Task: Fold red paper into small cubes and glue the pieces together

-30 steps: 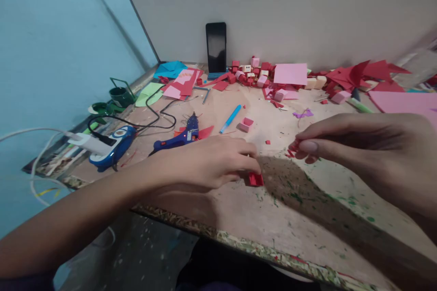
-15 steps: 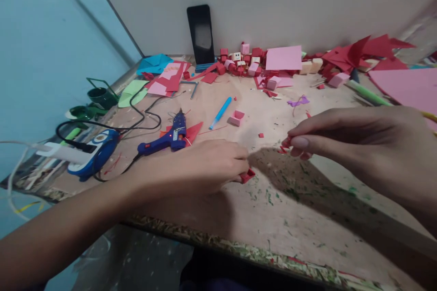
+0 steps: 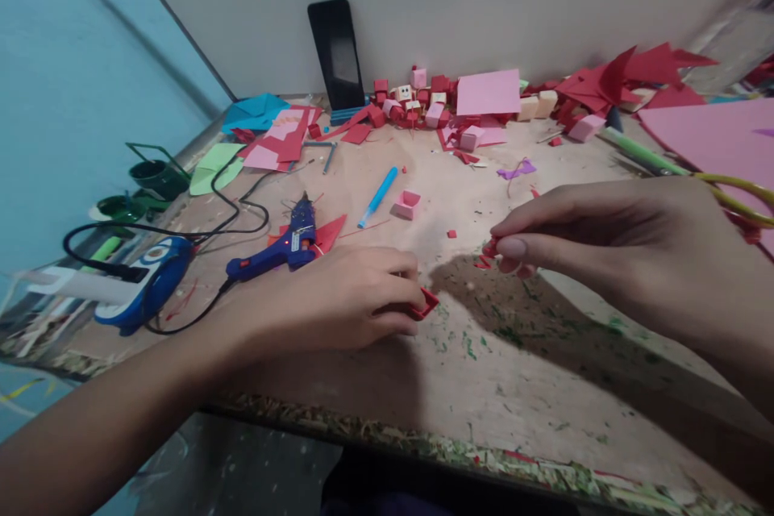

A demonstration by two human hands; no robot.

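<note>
My left hand rests low over the table, its fingers closed round a small red paper box whose open side shows past the fingertips. To the right, my right hand pinches a tiny red piece between thumb and forefinger, above the table. Between and beyond the hands lie a pink paper box and a very small red cube. A blue glue gun lies behind my left forearm, on a red paper scrap.
A phone leans on the back wall beside a heap of red and pink paper cubes. A blue pen lies mid-table. At left are a blue power strip, cables and green cups; yellow-handled scissors lie right.
The whole view has shifted, so the table items appear further left. Both hands keep their grips. More of the scissors' yellow handles shows at the right.
</note>
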